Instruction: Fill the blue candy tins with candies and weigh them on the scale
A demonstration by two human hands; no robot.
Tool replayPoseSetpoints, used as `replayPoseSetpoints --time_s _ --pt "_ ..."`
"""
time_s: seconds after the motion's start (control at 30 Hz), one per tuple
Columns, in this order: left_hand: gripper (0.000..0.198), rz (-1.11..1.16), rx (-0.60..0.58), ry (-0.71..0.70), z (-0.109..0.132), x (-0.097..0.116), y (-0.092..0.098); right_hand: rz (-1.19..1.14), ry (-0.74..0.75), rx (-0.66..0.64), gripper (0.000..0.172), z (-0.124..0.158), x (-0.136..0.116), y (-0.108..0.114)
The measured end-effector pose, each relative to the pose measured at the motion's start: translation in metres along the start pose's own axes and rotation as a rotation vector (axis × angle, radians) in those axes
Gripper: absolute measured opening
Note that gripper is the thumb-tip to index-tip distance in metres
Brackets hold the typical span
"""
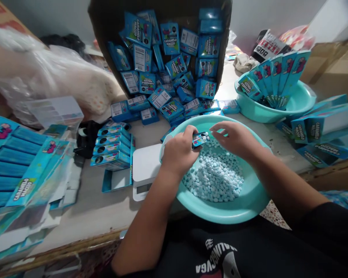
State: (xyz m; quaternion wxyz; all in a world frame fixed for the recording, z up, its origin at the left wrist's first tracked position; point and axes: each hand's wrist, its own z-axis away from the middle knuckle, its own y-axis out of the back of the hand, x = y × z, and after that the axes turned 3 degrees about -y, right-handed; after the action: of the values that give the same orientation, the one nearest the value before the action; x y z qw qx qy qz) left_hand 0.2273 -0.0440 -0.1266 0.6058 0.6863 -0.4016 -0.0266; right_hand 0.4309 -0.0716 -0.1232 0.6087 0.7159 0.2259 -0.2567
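Observation:
My left hand is wrapped round a small blue candy box, tilted over the turquoise basin. Pale candies show at the box's right end. Close beside that end, my right hand has its fingers bent and drawn together at the tips, with a small pale candy between them. Below both hands, a heap of white and light-blue round candies lies in the basin. The inside of the box is mostly hidden by my left fingers.
A white scale stands left of the basin, beside stacked small boxes. Behind is a large carton with many blue boxes spilling out. A second turquoise basin holds folded display boxes; flattened blue packaging lies left.

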Motion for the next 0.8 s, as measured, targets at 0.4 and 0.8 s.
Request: replayPoseSetpoints --time_s 0.4,0.8 --pt "0.034 -0.034 0.03 -0.057 0.001 -0.001 -0.003 -0.135 -0.045 -0.022 0.024 -0.004 0.0 -0.007" --pt "0.038 0.24 0.157 0.053 0.002 -0.003 -0.004 -0.296 -0.132 -0.108 0.06 0.0 -0.01 -0.01"
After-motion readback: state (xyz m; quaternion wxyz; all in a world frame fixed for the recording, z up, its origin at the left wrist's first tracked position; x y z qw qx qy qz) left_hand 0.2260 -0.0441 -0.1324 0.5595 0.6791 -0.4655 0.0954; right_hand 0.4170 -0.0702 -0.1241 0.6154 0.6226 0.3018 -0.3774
